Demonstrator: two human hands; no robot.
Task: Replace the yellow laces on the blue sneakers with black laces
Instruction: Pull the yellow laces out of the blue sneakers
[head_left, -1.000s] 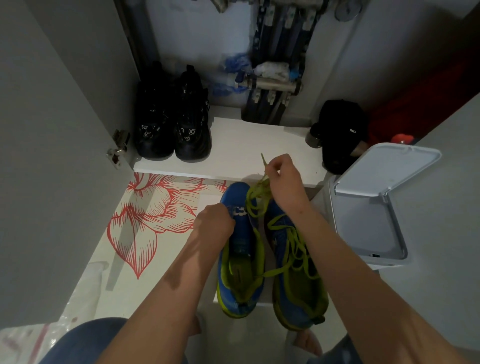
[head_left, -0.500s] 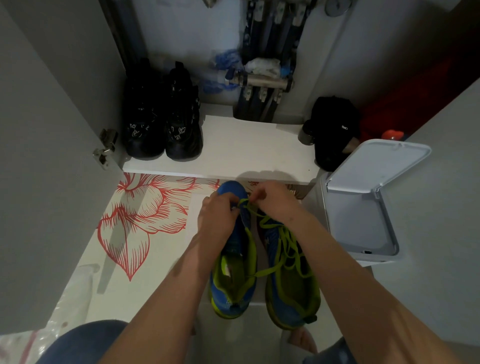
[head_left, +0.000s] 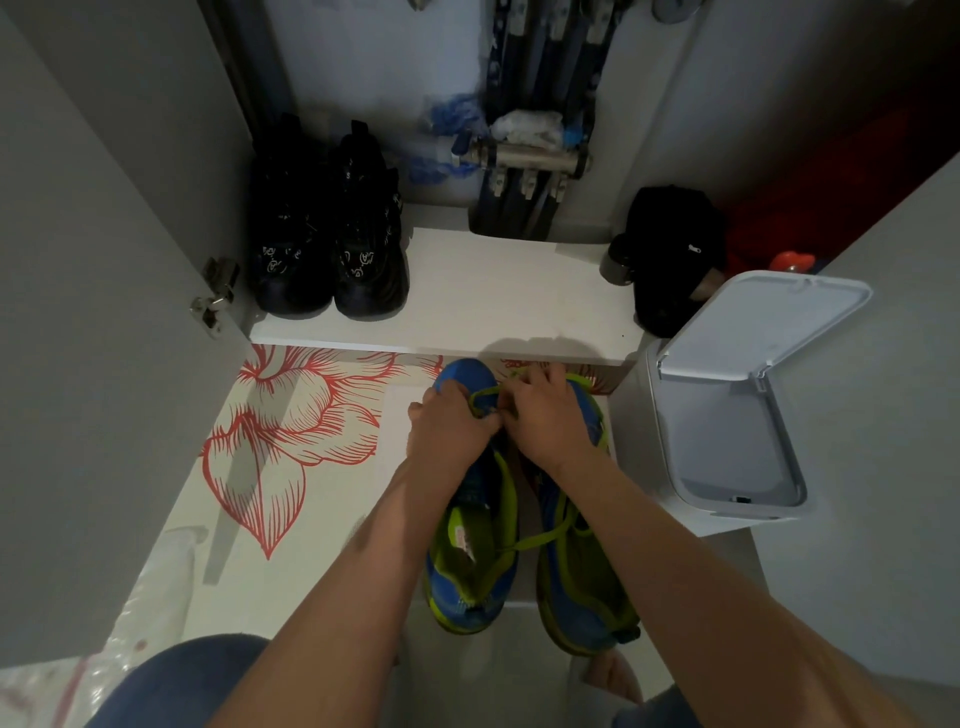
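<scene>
Two blue sneakers with yellow-green trim stand side by side on the floor, toes pointing away from me. My left hand (head_left: 449, 431) grips the front of the left sneaker (head_left: 467, 577), fingers curled over its tongue area. My right hand (head_left: 550, 415) lies over the toe end of the right sneaker (head_left: 582, 582) and pinches the yellow lace (head_left: 485, 397) near the left sneaker's toe. A loose stretch of yellow lace (head_left: 540, 538) runs across between the two shoes. No black laces are in view.
A white shelf (head_left: 493, 301) ahead carries a pair of black shoes (head_left: 327, 244) and a black bag (head_left: 670, 260). A white bin with its lid raised (head_left: 727, 415) stands to the right. A grey cupboard door (head_left: 104, 312) is at the left. The floor has a red flower pattern (head_left: 280, 441).
My right hand, which was raised pulling the yellow lace up, has come down to the toe of the left sneaker. My left hand moved forward along that shoe.
</scene>
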